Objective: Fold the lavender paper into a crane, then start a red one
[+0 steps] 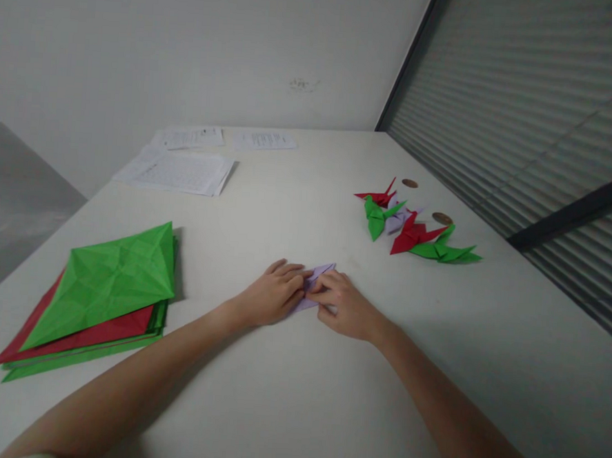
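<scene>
A small folded sheet of light purple paper (pixel 326 268) lies on the white table in front of me, partly covered by my fingers. My left hand (pixel 274 293) rests over its left side, thumb and fingers pressed onto the paper. From the other side, my right hand (pixel 350 306) pinches at the paper's middle with thumb and forefinger, its other fingers curled. Both sets of fingertips nearly meet there. The exact folds under them are hidden.
At left lies a stack of creased green paper (pixel 111 279) with red paper (pixel 118 328) among it. Several folded paper cranes, such as a red crane (pixel 412 235), sit at right near two cable holes. Printed sheets (pixel 185 172) lie at the back left. Window blinds (pixel 516 97) border the right.
</scene>
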`<state>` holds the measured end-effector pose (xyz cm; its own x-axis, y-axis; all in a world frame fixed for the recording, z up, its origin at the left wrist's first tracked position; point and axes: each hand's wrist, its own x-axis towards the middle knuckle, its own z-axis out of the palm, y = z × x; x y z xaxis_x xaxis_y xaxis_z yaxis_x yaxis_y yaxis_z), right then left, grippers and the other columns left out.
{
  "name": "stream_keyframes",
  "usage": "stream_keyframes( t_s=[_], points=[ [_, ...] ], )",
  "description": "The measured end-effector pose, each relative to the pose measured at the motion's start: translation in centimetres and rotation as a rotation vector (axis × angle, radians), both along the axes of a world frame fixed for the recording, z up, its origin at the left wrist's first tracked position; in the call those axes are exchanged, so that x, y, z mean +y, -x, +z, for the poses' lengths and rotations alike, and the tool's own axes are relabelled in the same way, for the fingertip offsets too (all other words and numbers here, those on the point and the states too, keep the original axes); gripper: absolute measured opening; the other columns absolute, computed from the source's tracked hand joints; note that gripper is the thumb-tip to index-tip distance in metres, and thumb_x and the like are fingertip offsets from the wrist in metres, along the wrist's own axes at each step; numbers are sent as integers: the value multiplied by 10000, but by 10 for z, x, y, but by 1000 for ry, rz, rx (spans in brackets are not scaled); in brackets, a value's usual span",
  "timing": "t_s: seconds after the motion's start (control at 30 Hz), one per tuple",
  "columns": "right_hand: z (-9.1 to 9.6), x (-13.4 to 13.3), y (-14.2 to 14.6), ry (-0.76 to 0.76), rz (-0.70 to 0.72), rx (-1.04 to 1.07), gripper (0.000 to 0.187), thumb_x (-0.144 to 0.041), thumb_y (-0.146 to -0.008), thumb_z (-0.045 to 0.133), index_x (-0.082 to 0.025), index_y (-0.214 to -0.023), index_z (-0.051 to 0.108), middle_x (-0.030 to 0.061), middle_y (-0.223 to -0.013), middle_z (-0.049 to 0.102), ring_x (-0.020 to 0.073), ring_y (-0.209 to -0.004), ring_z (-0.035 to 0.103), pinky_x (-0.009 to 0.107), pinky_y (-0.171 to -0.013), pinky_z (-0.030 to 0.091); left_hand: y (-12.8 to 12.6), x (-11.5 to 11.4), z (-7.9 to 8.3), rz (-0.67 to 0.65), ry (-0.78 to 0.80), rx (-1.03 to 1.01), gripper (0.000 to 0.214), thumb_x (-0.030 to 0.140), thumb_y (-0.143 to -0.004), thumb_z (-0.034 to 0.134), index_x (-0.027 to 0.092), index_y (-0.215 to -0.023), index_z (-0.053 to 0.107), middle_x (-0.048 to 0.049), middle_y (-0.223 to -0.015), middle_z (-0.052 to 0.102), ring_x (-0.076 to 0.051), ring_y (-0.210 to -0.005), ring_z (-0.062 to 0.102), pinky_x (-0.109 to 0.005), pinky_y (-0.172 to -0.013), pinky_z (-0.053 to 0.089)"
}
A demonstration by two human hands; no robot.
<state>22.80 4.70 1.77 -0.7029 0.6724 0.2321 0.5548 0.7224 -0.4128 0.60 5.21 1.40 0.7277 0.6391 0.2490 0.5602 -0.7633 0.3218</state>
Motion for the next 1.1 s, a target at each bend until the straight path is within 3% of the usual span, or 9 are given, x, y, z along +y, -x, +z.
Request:
stream_keyframes(
  t_s=[0.13,0.27,0.37,0.6,0.73,0.9,0.97,1.1],
  points=[
    [-6,0,3,-46,-39,54,290,-53,-759,565,-208,-941,729,66,-946,646,239,-988,538,428,-896,436,0,0,4,-7,-16,16,230,309,-996,414,184,-1089,584,-93,-1369,568,-245,-1283,492,-508,-1106,353],
    [-14,3,6,-147,-169,175,424,-26,-774,482,-191,-1116,671,78,-1155,672,261,-1185,497,467,-1007,381,0,-1,6,-2,-55,20,262,344,-998,419,171,-1069,602,-93,-1341,589,-252,-1257,517,-488,-1088,381],
    [-15,4,6,-123,-201,159,503,-27,-770,470,-187,-1223,617,65,-1246,660,257,-1272,463,467,-1049,355,0,-2,4,-4,-97,12,259,298,-1000,413,164,-985,634,-84,-1287,620,-243,-1220,536,-451,-1057,419],
    [-13,5,6,-130,-320,46,321,-207,-905,527,-212,-1202,651,51,-1191,700,294,-1262,481,497,-1029,357,-1,0,-3,62,-125,-32,188,241,-958,504,164,-932,673,-92,-1185,647,-234,-1120,560,-418,-973,481],
    [-15,4,7,-144,-336,58,322,-187,-952,459,-214,-1215,643,44,-1206,695,261,-1213,518,474,-1017,372,1,3,-3,107,-139,-8,152,226,-943,537,177,-1008,666,-78,-1178,657,-245,-1112,565,-424,-946,489],
    [-18,4,8,-154,-306,59,313,-164,-933,490,-223,-1190,658,45,-1221,687,240,-1106,555,442,-967,418,-4,-6,3,127,-191,-5,279,149,-935,512,163,-1205,585,-100,-1139,668,-232,-1050,602,-396,-894,490],
    [-19,3,9,-164,-308,51,296,-170,-926,507,-221,-1168,669,54,-1219,685,246,-1093,553,451,-956,419,-8,-13,4,100,-163,4,182,226,-940,535,158,-1074,637,-89,-1020,695,-220,-939,638,-378,-841,496],
    [-18,2,9,-195,-302,57,296,-160,-917,513,-208,-1161,673,72,-1212,683,255,-1095,544,469,-956,411,-13,-18,1,82,-153,21,209,346,-928,575,161,-922,673,-82,-918,699,-217,-892,653,-361,-797,490]
  ],
)
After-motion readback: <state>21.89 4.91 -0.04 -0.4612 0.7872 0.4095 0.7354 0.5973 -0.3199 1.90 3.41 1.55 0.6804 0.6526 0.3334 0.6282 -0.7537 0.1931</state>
